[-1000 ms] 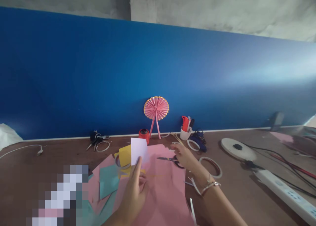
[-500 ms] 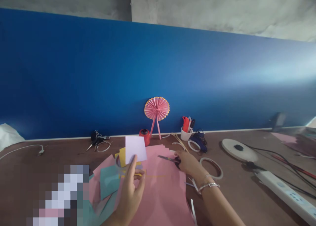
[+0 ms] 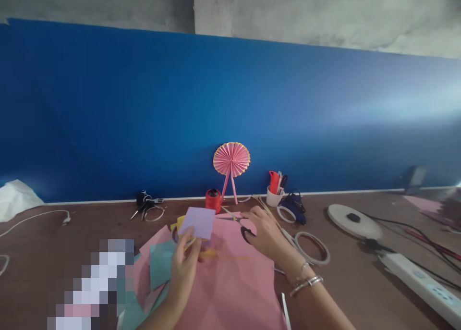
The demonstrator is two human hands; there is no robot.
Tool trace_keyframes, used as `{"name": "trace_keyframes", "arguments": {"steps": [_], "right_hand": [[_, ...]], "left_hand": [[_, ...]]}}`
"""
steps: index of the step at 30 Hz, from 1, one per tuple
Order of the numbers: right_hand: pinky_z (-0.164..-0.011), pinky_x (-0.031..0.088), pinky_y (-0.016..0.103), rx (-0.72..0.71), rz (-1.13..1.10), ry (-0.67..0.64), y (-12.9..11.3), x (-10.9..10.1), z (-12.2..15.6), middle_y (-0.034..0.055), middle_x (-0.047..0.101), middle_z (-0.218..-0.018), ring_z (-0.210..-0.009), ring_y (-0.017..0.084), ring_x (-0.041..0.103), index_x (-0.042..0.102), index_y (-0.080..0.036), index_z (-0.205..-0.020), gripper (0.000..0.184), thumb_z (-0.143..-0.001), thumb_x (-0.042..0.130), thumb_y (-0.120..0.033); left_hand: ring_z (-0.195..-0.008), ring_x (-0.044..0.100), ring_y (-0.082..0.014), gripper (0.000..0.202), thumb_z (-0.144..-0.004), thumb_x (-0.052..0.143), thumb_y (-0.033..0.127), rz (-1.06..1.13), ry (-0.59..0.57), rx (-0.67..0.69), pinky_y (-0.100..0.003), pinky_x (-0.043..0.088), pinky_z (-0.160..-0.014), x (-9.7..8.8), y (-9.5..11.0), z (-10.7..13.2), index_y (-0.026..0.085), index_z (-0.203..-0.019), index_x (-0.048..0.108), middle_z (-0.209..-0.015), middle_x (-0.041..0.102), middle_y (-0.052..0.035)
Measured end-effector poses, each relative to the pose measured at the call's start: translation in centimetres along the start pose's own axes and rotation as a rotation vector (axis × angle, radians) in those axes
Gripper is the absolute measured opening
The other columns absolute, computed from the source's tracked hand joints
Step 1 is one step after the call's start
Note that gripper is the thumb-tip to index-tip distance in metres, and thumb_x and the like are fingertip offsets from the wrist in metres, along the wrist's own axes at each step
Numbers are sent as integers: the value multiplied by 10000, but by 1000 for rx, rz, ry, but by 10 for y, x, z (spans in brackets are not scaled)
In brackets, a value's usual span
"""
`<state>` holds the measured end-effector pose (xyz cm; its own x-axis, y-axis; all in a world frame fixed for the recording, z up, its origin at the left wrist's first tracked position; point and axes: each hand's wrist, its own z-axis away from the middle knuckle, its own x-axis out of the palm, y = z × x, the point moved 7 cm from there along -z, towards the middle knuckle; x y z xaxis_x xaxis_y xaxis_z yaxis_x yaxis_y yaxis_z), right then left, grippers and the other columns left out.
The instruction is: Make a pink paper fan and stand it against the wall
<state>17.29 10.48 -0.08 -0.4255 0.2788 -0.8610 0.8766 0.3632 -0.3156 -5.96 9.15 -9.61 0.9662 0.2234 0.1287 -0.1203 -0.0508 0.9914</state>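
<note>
My left hand point(image 3: 184, 258) pinches the lower edge of a lilac paper square point(image 3: 198, 221), which is tilted back above the paper pile. Its fingers are bent, the thumb partly hidden. My right hand point(image 3: 265, 231) reaches over the top of a large pink paper sheet point(image 3: 234, 282), with its fingers at the dark handles of a pair of scissors point(image 3: 248, 234). The scissor blades point left, low over the sheet's far edge. Under and beside my left hand lie yellow paper point(image 3: 174, 223) and a teal paper piece point(image 3: 160, 266).
A pink pleated paper rosette point(image 3: 231, 160) on two legs stands against the blue panel, near a red container point(image 3: 213, 201). Behind my right hand are a white pen cup point(image 3: 274, 197) and a tape roll point(image 3: 312, 248). A power strip point(image 3: 425, 287) lies right, keys point(image 3: 144, 202) back left.
My right hand has moved left and slightly away with the scissors, toward the sheet's far edge. The lilac square has come lower and tipped back with my left hand.
</note>
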Motion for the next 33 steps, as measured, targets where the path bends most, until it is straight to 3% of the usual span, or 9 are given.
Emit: {"name": "trace_keyframes", "arguments": {"steps": [3, 6, 12, 16, 19, 23, 25, 28, 33], "right_hand": [[-867, 395, 388, -28, 10, 49, -13, 2, 1, 79, 545, -1002, -949, 232, 524, 588, -212, -1151, 429, -739, 549, -99], [-849, 408, 381, -68, -3, 57, -22, 6, 1, 85, 530, -1014, -951, 230, 514, 574, -196, -1158, 417, -758, 538, -84], [-830, 416, 360, -163, -18, 12, -43, 12, 7, 79, 532, -1030, -964, 223, 503, 566, -208, -1145, 398, -776, 531, -65], [-819, 411, 362, -198, -6, -10, -53, 18, 10, 76, 529, -1032, -964, 222, 496, 555, -217, -1148, 423, -768, 510, -40], [-796, 410, 368, -203, -1, 11, -57, 20, 10, 80, 529, -1017, -941, 225, 496, 554, -212, -1144, 418, -765, 501, -44], [-760, 402, 352, -186, -14, 29, -65, 19, 11, 78, 527, -983, -905, 223, 495, 571, -204, -1116, 387, -760, 511, -64], [-748, 390, 347, -160, -5, 6, -68, 18, 12, 71, 528, -962, -885, 220, 492, 584, -203, -1094, 359, -761, 525, -81], [-727, 370, 335, -143, 4, -44, -73, 18, 13, 60, 528, -948, -840, 208, 484, 593, -211, -1079, 328, -773, 536, -110], [-717, 340, 319, -134, 28, -125, -79, 19, 16, 47, 511, -927, -814, 195, 463, 604, -216, -1042, 305, -755, 547, -130]], "left_hand": [[-788, 702, -256, 850, -661, 718, 538, 49, -40, -44, -256, 529, -489, 7, 1, 0, 155, -1351, 403, -1114, 644, -159], [-673, 705, -223, 844, -652, 710, 557, 36, -68, -56, -247, 507, -418, 11, 4, 0, 183, -1343, 402, -1166, 611, -163], [-369, 476, -78, 631, -660, 648, 621, -50, -30, -95, -178, 316, -305, 5, 0, -6, 136, -1058, 575, -673, 629, -9], [-385, 431, -82, 566, -667, 637, 623, -95, -8, -74, -197, 320, -344, 2, -1, -9, 142, -960, 589, -603, 575, 25], [-495, 514, -129, 505, -685, 651, 585, -186, 15, 110, -243, 430, -458, 0, 11, -9, 153, -935, 577, -600, 529, 33], [-881, 592, -230, 550, -726, 677, 486, -403, 221, 490, -364, 513, -719, -11, 41, 3, 186, -1150, 497, -1015, 584, -94], [-1050, 541, -268, 423, -768, 663, 422, -529, 211, 689, -429, 478, -851, -6, 58, 13, 218, -1116, 538, -1130, 555, -108], [-1036, 540, -266, 124, -835, 604, 340, -718, 94, 866, -438, 437, -885, 9, 72, 25, 243, -897, 649, -1042, 596, -77], [-804, 583, -201, 179, -892, 513, 224, -902, -55, 932, -375, 376, -772, 27, 77, 38, 251, -852, 685, -822, 670, -17]]}}
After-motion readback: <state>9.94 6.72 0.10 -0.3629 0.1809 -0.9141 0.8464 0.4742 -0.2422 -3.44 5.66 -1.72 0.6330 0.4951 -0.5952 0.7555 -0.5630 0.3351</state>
